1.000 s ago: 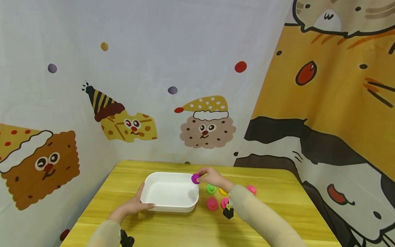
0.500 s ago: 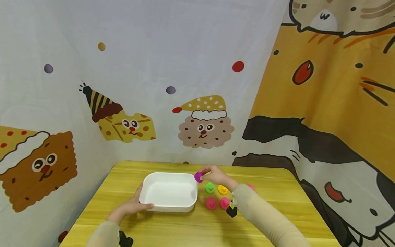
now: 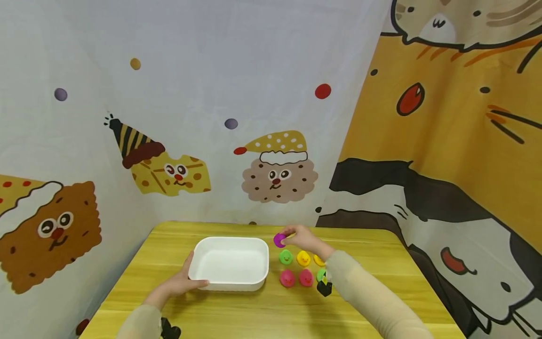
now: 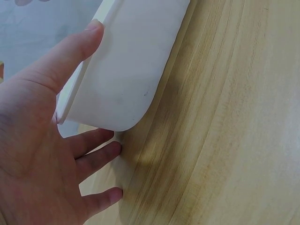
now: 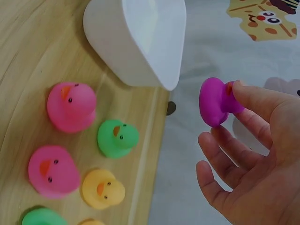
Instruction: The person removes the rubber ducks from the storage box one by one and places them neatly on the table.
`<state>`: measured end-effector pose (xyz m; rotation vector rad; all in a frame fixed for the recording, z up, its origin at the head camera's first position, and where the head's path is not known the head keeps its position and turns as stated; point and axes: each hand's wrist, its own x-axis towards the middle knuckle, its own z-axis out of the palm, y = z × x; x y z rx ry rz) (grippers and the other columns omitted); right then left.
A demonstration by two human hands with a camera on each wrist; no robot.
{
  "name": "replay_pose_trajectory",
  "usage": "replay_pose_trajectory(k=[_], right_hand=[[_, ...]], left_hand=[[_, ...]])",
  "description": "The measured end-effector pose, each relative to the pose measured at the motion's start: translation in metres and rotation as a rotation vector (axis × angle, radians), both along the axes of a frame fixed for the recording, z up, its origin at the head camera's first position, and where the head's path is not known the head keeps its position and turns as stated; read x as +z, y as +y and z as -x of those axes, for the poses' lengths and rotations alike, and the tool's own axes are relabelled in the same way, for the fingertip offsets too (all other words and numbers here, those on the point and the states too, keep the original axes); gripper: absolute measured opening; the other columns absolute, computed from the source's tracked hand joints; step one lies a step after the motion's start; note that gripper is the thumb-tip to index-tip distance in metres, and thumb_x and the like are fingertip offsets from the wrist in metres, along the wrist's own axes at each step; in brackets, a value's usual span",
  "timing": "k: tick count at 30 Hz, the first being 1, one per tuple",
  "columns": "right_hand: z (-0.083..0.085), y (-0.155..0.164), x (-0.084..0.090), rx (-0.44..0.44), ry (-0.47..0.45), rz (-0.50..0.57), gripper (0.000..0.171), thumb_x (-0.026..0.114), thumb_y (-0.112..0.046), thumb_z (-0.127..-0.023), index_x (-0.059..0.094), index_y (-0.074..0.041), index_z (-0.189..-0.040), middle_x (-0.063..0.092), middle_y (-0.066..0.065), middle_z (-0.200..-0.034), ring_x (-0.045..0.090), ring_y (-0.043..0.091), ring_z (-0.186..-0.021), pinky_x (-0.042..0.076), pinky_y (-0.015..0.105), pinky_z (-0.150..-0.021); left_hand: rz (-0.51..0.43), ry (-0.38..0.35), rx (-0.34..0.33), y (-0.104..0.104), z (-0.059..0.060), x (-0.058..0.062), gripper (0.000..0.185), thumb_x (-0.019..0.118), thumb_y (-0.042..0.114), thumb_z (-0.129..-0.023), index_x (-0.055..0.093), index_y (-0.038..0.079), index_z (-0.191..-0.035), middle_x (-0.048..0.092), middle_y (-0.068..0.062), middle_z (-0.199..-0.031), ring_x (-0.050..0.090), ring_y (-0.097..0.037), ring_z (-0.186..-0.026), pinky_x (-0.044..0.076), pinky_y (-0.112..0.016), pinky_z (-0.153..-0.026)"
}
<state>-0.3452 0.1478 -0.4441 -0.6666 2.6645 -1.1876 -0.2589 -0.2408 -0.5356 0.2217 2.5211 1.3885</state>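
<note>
**Mia:** What is the right hand (image 3: 302,238) doing?

**Ben:** Its grip is pinching a purple duck (image 5: 214,101) between the thumb and the first fingers. The duck is up in the air, not on the counter (image 3: 237,310).

**Mia:** Where is it from the white tub (image 3: 229,262)?

**Ben:** In the head view it is at about 2 o'clock from the tub, just past the far right corner. It is not over the inside of the tub.

**Mia:** And the left hand (image 3: 179,282)?

**Ben:** Its grip is around the near left corner of the tub, at about 8 o'clock. The thumb lies on the rim and the fingers are under the side. It looks like it keeps the tub steady.

**Mia:** Is anything in the tub yet?

**Ben:** No, I see only white inside. So I think the job is just at the start.

**Mia:** What is left on the counter?

**Ben:** More ducks sit at 3 o'clock from the tub. There is a green duck (image 3: 285,257), a yellow duck (image 3: 303,258), and two pink ducks (image 3: 287,278) in front. Another green one (image 3: 321,275) and a second yellow one peek out by the sleeve (image 3: 364,296). I think all of them are still waiting.
</note>
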Motion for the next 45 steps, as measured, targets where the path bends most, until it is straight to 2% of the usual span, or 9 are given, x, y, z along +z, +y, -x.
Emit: replay_pose_trajectory(k=[6,10,13,21,29,38,45], right_hand=[[-0.001,0.018,-0.002,-0.026,0.022,0.011,0.021,0.067,-0.018,-0.078,0.064,-0.008,-0.096,0.062,0.001,-0.091,0.054,0.02,-0.089,0.044,0.038,-0.079],[-0.002,0.03,-0.004,-0.048,0.044,0.0,0.021,0.068,-0.018,-0.077,0.064,-0.008,-0.095,0.062,0.001,-0.09,0.055,0.019,-0.087,0.045,0.037,-0.077],[-0.004,0.039,-0.005,-0.078,0.028,-0.002,0.02,0.067,-0.018,-0.077,0.064,-0.008,-0.095,0.062,0.001,-0.091,0.055,0.02,-0.087,0.044,0.038,-0.077],[-0.01,0.063,-0.011,-0.153,-0.034,0.015,0.022,0.066,-0.016,-0.078,0.063,-0.006,-0.097,0.061,0.004,-0.091,0.055,0.018,-0.083,0.047,0.033,-0.073],[-0.013,0.083,-0.014,-0.232,-0.05,0.002,0.023,0.067,-0.015,-0.077,0.063,-0.007,-0.098,0.06,0.004,-0.092,0.054,0.017,-0.083,0.046,0.035,-0.074],[-0.026,0.1,-0.015,-0.27,-0.038,-0.014,0.023,0.068,-0.012,-0.076,0.063,-0.005,-0.097,0.061,0.006,-0.091,0.056,0.018,-0.082,0.048,0.034,-0.07],[-0.031,0.115,-0.027,-0.286,-0.041,-0.011,0.024,0.068,-0.012,-0.076,0.062,-0.003,-0.097,0.061,0.008,-0.091,0.056,0.019,-0.081,0.049,0.034,-0.068]], left_hand=[[0.009,0.03,-0.009,0.002,0.0,0.001,0.11,0.068,0.032,-0.075,-0.019,0.003,-0.136,-0.005,-0.034,-0.138,0.02,-0.05,-0.12,0.022,-0.059,-0.095],[-0.012,0.015,-0.019,0.001,0.0,0.001,0.109,0.067,0.03,-0.077,-0.02,0.004,-0.136,-0.01,-0.032,-0.139,0.016,-0.049,-0.121,0.019,-0.059,-0.096],[-0.045,-0.002,-0.021,0.0,0.001,0.0,0.109,0.067,0.03,-0.077,-0.021,0.006,-0.136,-0.013,-0.029,-0.139,0.013,-0.048,-0.123,0.017,-0.059,-0.097],[-0.008,0.017,-0.038,0.0,-0.001,-0.002,0.109,0.066,0.034,-0.077,-0.023,0.007,-0.136,-0.012,-0.031,-0.139,0.014,-0.049,-0.122,0.019,-0.058,-0.097],[-0.037,-0.012,-0.013,0.001,-0.001,0.006,0.108,0.068,0.025,-0.076,-0.019,0.003,-0.136,-0.012,-0.03,-0.139,0.013,-0.047,-0.123,0.017,-0.058,-0.098],[-0.044,-0.034,-0.02,0.002,0.002,0.001,0.109,0.067,0.028,-0.077,-0.021,0.007,-0.136,-0.014,-0.028,-0.14,0.011,-0.046,-0.125,0.017,-0.057,-0.098],[-0.044,-0.038,-0.011,0.001,0.003,0.002,0.109,0.068,0.029,-0.076,-0.02,0.007,-0.137,-0.013,-0.029,-0.14,0.012,-0.048,-0.124,0.017,-0.058,-0.098]])
